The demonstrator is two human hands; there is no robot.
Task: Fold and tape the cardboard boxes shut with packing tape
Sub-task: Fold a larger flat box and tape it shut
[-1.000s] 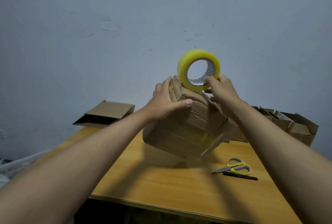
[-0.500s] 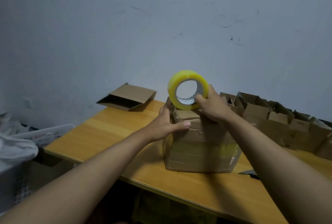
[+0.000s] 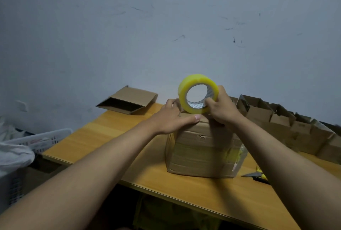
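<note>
Wooden table point(image 3: 103, 137) against a scuffed pale wall point(image 3: 166, 26). Flattened box point(image 3: 127, 101) at the far left corner of the table, one end open. Row of open, unsealed boxes point(image 3: 287, 128) along the far right edge, crowding close behind the right forearm. Scissors point(image 3: 255, 174) with yellow handles lying on the table just right of the work, mostly hidden behind the right arm. White laundry basket point(image 3: 39, 140) off the table's left edge, pale cloth point(image 3: 14, 156) heaped in front of it. Cardboard box point(image 3: 203, 152) standing near the front edge of the table, centre, sides already banded with tape, a yellowish strip on its right face. Left hand point(image 3: 173, 119) laid across the box's top left edge, fingers over the far side, thumb stretched flat along the near rim, pressing down. Right hand point(image 3: 221, 108) gripping the roll of tape point(image 3: 197, 94), thumb hooked through the core and fingers wrapped over the outside, roll upright on edge and touching the box top between the two hands.
</note>
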